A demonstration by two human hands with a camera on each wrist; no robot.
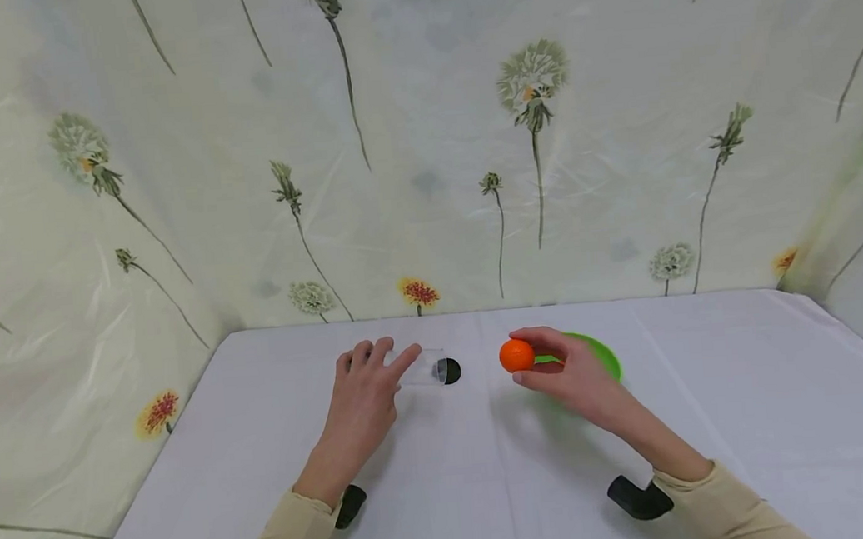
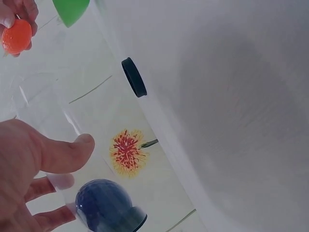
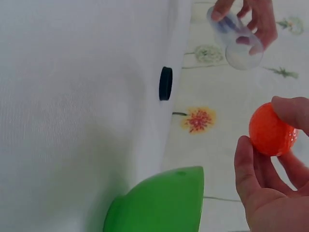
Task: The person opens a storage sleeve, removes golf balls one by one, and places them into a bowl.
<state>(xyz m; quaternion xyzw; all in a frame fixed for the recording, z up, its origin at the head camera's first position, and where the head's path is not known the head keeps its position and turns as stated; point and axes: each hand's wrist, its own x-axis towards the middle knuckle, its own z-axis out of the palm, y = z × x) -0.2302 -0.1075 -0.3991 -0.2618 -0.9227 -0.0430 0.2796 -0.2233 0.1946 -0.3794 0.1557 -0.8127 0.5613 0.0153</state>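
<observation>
My left hand [image 1: 368, 395] grips a clear plastic jar [image 1: 419, 368], tipped on its side above the table with its mouth toward the right. At the jar's far end lies a dark blue ball [image 2: 104, 205], seen through the wall in the left wrist view. An orange ball [image 1: 517, 355] is pinched between the thumb and fingertips of my right hand [image 1: 570, 377], held in the air to the right of the jar. Under and behind that hand stands a green bowl [image 3: 159, 203], partly hidden by it in the head view.
A round black lid [image 3: 165, 83] lies on the white tablecloth [image 1: 454, 485], just beyond the jar's mouth in the head view. Behind the table hangs a pale curtain [image 1: 422, 136] printed with dandelions. Black wrist mounts [image 1: 639, 497] stick out below the sleeves.
</observation>
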